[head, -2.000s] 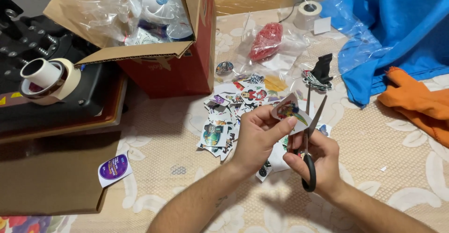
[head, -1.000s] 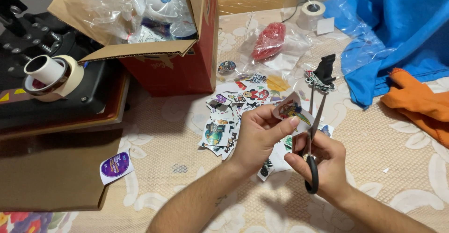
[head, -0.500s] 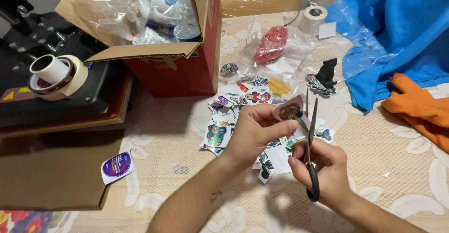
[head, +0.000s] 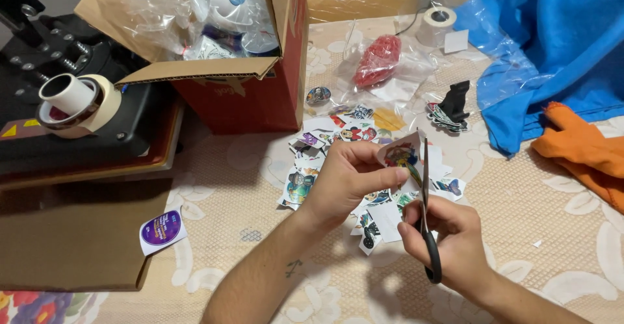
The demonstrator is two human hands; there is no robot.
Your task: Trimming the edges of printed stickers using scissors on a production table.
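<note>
My left hand (head: 348, 180) pinches a small printed sticker sheet (head: 401, 155) between thumb and fingers, held above the table. My right hand (head: 452, 239) grips black-handled scissors (head: 426, 202), blades pointing up and closed against the sheet's right edge. Under both hands lies a heap of colourful cut stickers (head: 325, 161) on the cream lace tablecloth (head: 260, 194).
A red cardboard box (head: 260, 83) full of plastic bags stands at the back. A black heat press (head: 71, 122) with tape rolls (head: 78, 103) sits left. A round purple sticker (head: 162, 230) lies near it. Blue cloth (head: 552, 44) and orange cloth (head: 585, 148) lie right; a white tape roll (head: 436, 25) is behind.
The scissor blades have closed along the sticker sheet. Both hands have drifted slightly lower in view as the camera shifted.
</note>
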